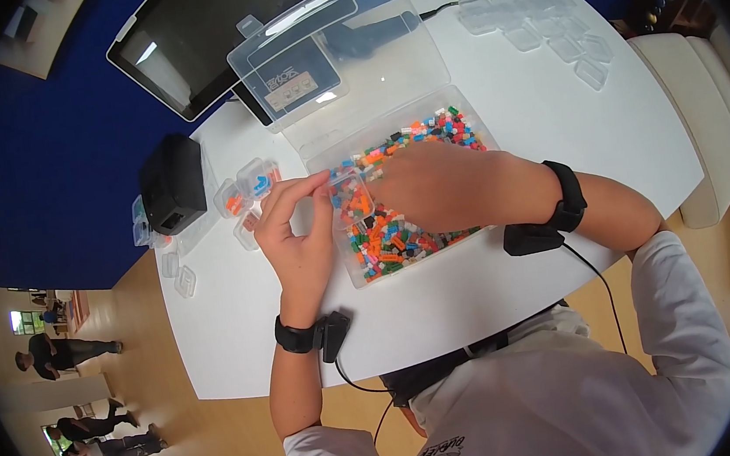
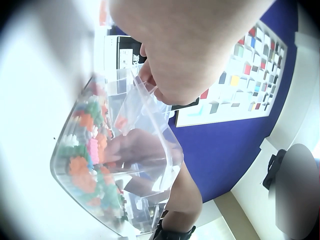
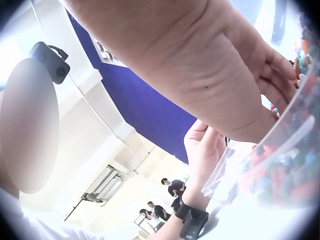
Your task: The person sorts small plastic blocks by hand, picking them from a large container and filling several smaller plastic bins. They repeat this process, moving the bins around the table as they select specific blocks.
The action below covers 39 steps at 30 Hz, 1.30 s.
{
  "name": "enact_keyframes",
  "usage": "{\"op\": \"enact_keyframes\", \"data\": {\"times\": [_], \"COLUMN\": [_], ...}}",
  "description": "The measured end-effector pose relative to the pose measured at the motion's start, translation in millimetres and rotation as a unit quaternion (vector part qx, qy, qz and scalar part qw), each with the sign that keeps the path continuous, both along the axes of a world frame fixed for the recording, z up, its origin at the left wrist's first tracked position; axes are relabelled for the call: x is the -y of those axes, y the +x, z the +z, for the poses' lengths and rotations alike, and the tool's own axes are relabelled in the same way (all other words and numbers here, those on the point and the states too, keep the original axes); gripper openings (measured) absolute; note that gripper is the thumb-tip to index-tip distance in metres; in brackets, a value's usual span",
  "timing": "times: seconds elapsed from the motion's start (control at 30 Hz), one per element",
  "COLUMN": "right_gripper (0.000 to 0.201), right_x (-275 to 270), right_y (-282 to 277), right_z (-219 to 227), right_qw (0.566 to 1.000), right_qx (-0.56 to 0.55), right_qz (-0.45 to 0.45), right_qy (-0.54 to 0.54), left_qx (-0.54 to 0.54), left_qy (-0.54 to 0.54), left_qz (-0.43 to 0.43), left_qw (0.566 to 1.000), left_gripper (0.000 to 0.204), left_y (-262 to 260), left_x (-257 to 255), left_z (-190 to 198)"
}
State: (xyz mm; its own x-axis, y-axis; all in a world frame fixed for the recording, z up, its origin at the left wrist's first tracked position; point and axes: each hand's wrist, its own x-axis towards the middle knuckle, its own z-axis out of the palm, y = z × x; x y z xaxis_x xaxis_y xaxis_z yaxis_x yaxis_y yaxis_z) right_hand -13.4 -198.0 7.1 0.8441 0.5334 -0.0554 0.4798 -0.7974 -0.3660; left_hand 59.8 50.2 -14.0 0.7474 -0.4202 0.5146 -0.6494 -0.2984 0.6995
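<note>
A clear plastic container (image 1: pixel 390 120) full of small, multicoloured building bricks (image 1: pixel 398 247) sits on the white table, its clear lid (image 1: pixel 406 61) folded back. My left hand (image 1: pixel 299 230) pinches a small clear box (image 1: pixel 352 201) between thumb and fingers at the container's left side, over the bricks. In the left wrist view, the container's wall stands in front of the bricks. My right hand (image 1: pixel 440 187) reaches down into the bricks beside the small box. In the right wrist view its bent fingers (image 3: pixel 277 65) point into the bricks; their tips are partly hidden, and I cannot tell whether they grip any.
Small clear boxes with orange and blue bricks (image 1: pixel 260 184) stand left of the container, near a black device (image 1: pixel 175 185). A dark screen (image 1: pixel 207 45) is behind. More small clear boxes (image 1: pixel 539 22) lie at the far right. A pale seat (image 1: pixel 687 109) adjoins the table.
</note>
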Motion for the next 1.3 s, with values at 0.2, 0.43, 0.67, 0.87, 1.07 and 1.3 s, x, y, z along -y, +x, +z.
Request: {"op": "enact_keyframes", "data": {"times": [0.2,0.43,0.67,0.87,1.07,1.3], "right_gripper": [0.02,0.003,0.015,0.004,0.006,0.009], "right_x": [10.0,-10.7,-1.0,-8.5,-13.7,-12.5], "right_y": [1.3,7.9,-12.6,-9.0,-8.0,-6.6], "right_z": [16.4,14.1,15.7,-1.9,-8.0,4.2], "right_qw": [0.998,0.937,0.987,0.98,0.984,0.984], "right_qx": [0.059,0.283,0.131,0.156,0.134,0.136], "right_qz": [0.019,0.01,0.071,0.103,0.088,0.095], "right_qy": [0.002,0.206,0.051,0.07,0.075,0.069], "left_qx": [-0.022,-0.047,-0.073,-0.047,-0.05,-0.037], "left_qy": [0.0,-0.033,-0.051,-0.027,-0.023,-0.033], "left_qz": [0.002,-0.015,-0.007,-0.01,-0.01,-0.011], "left_qw": [1.0,0.998,0.996,0.998,0.998,0.999], "left_gripper": [0.016,0.017,0.02,0.017,0.017,0.019], "left_y": [-0.5,0.3,-1.4,-1.2,-1.7,-1.1], "left_x": [-0.3,-0.4,2.0,1.4,1.2,2.2], "left_z": [-0.8,-3.6,-5.0,-4.7,-2.9,-4.9]}}
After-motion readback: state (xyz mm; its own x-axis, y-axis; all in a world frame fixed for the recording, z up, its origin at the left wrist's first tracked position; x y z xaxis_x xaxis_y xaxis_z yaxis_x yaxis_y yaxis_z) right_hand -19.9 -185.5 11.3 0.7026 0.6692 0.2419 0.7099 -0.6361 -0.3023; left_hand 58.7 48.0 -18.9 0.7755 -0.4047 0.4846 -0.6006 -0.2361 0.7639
